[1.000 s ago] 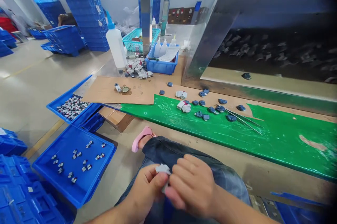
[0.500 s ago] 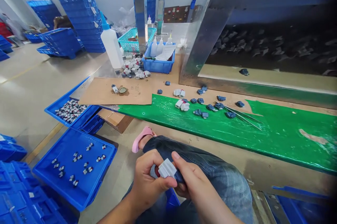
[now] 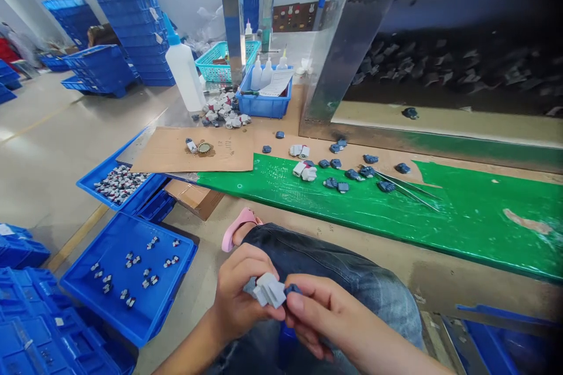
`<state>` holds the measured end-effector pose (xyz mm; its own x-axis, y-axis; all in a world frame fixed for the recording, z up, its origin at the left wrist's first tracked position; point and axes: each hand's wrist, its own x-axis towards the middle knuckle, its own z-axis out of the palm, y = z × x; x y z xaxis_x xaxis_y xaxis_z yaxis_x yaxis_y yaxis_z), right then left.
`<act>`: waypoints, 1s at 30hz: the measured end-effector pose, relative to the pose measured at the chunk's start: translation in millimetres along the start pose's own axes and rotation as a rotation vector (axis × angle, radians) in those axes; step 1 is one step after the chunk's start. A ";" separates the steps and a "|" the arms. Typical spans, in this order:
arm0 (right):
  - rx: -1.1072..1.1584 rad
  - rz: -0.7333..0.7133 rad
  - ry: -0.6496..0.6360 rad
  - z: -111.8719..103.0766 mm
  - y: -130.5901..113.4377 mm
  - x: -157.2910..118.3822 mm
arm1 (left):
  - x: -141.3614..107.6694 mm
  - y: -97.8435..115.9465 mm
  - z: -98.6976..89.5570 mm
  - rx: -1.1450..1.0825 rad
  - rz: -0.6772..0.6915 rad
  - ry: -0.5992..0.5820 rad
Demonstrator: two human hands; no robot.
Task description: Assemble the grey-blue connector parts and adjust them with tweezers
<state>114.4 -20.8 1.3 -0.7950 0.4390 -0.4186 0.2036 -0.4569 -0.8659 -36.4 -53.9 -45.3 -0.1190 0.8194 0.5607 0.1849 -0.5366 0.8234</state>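
Note:
My left hand (image 3: 241, 290) is closed around a light grey and white plastic piece (image 3: 269, 290) above my lap. Pinched in the fingers of my right hand (image 3: 314, 310) is a small dark blue piece (image 3: 292, 289), right beside the white one; whether the two touch is hard to tell. On the green bench top (image 3: 272, 187) lie several loose dark blue pieces (image 3: 342, 187), a white piece (image 3: 305, 171) and metal tweezers (image 3: 411, 192). Another white piece (image 3: 299, 151) rests on the cardboard behind.
A blue tray (image 3: 176, 304) with small assembled pieces sits low at the left, below a fuller blue bin (image 3: 88, 178). At the back stand a tall white bottle (image 3: 185, 75) and a blue basket (image 3: 264, 106) of small bottles. A metal-framed box (image 3: 325, 111) stands at the right.
My right hand has turned and drawn slightly to the right, and the dark blue piece now shows between its fingertips. The white piece has shifted a little left and tilted in my left hand.

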 end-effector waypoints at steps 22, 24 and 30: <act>-2.152 -1.114 -0.458 -19.4 -15.9 1.7 | -34.0 -0.1 8.7 -0.629 -1.463 -0.463; -2.130 -1.115 -0.421 -20.6 -22.1 6.1 | -36.6 2.5 12.1 -0.646 -1.407 -0.295; -1.608 -0.766 0.259 -24.9 -23.4 10.1 | -18.3 4.7 15.3 -0.391 -0.981 0.234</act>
<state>115.9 13.6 10.5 -0.9011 0.3391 0.2702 0.2947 0.9361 -0.1919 -18.5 -68.3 -53.0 -0.2365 0.8899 -0.3900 -0.4122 0.2716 0.8697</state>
